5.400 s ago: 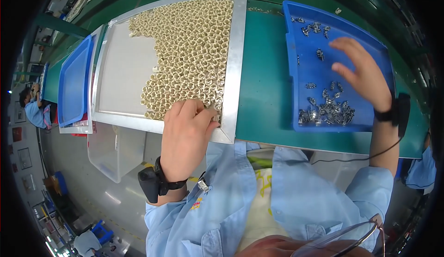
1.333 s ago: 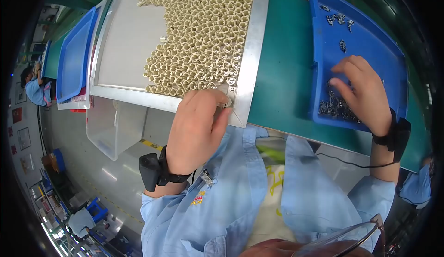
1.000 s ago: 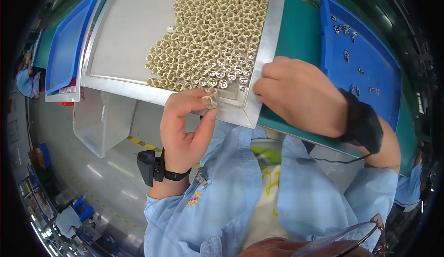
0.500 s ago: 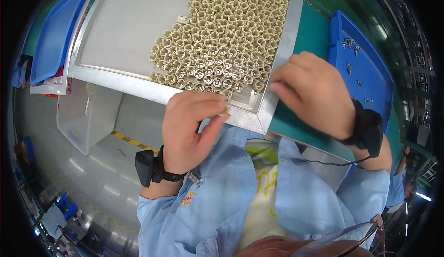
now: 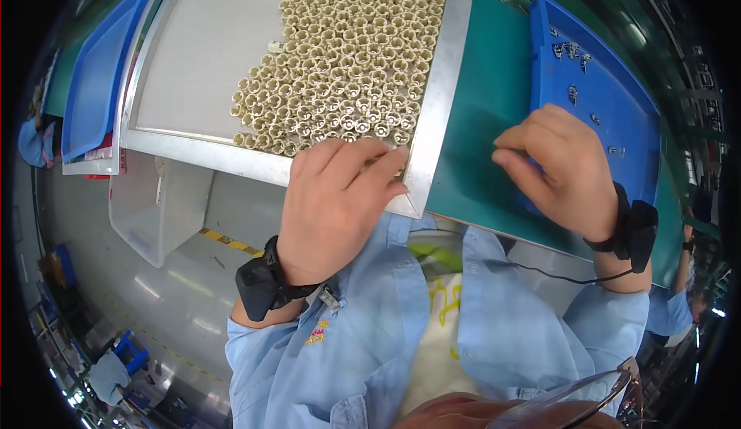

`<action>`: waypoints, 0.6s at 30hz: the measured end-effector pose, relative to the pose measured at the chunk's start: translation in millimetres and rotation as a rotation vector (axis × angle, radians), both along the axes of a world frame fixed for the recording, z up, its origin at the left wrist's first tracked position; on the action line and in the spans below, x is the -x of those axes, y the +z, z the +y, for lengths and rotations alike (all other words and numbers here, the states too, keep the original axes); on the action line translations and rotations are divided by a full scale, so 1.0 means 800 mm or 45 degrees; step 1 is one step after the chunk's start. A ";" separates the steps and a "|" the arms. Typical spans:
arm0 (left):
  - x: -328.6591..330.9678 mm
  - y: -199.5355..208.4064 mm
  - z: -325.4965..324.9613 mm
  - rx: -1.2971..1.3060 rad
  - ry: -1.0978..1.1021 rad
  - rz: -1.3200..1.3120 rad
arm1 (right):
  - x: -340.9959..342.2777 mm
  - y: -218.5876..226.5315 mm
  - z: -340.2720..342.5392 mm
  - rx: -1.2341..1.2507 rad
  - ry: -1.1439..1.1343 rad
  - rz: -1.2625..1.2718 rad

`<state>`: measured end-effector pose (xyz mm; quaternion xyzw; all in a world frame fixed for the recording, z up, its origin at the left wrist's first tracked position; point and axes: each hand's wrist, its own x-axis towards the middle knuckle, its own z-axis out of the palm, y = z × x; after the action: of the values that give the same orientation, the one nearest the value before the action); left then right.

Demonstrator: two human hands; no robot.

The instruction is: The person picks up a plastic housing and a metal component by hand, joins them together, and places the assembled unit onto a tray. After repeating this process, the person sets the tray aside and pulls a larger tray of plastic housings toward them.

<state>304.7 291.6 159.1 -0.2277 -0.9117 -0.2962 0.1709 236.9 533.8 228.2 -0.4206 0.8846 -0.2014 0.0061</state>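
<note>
Many cream ring-shaped cups (image 5: 351, 35) stand packed together in a metal-framed tray (image 5: 255, 165). Those nearest me have shiny metal pieces inside. My left hand (image 5: 336, 197) lies over the tray's near right corner, its fingertips at the front cups. Thumb and forefinger are apart there, and nothing shows held between them; the other fingertips are partly hidden. Over the green table, between tray and blue bin, hovers my right hand (image 5: 559, 170). Its fingers are curled, with thumb and forefinger close together; whatever they might hold is too small to make out.
A blue bin (image 5: 594, 105) on the green table (image 5: 482, 81) at right contains several small metal parts (image 5: 571, 49). One cream piece (image 5: 275, 47) lies on its side at the cups' edge. Another blue tray (image 5: 108, 66) is at left, above a clear plastic box (image 5: 154, 213).
My left hand has moved from the tray's rim onto the front cups; the small cream piece in its pinch no longer shows. My right hand has moved right, away from the frame.
</note>
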 end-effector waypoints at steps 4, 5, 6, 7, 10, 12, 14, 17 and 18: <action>-0.002 0.005 -0.016 -0.041 0.112 -0.012 | -0.002 -0.002 0.026 0.069 -0.114 0.032; -0.002 0.006 -0.021 -0.060 0.162 -0.020 | -0.003 -0.003 0.033 0.084 -0.114 0.031; -0.003 0.007 -0.024 -0.042 0.164 -0.018 | -0.006 -0.002 0.041 0.103 -0.182 0.032; -0.004 0.007 -0.027 0.017 0.182 -0.053 | -0.009 -0.003 0.048 0.122 -0.249 0.032; -0.004 0.010 -0.030 0.152 0.225 -0.122 | -0.008 -0.011 0.067 0.164 -0.342 -0.001; 0.000 0.013 -0.029 0.233 0.196 -0.090 | -0.010 -0.014 0.078 0.166 -0.410 -0.060; 0.003 0.016 -0.026 0.280 0.173 -0.070 | -0.013 -0.018 0.081 0.182 -0.414 -0.061; 0.007 0.023 -0.025 0.372 0.158 -0.105 | -0.015 -0.023 0.086 0.206 -0.410 -0.064; 0.007 0.023 -0.025 0.381 0.153 -0.102 | -0.016 -0.024 0.088 0.208 -0.407 -0.060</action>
<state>299.1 271.3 177.4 -0.1838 -0.9637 -0.1551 0.1159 249.6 604.3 209.1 -0.2691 0.9204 -0.2810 -0.0395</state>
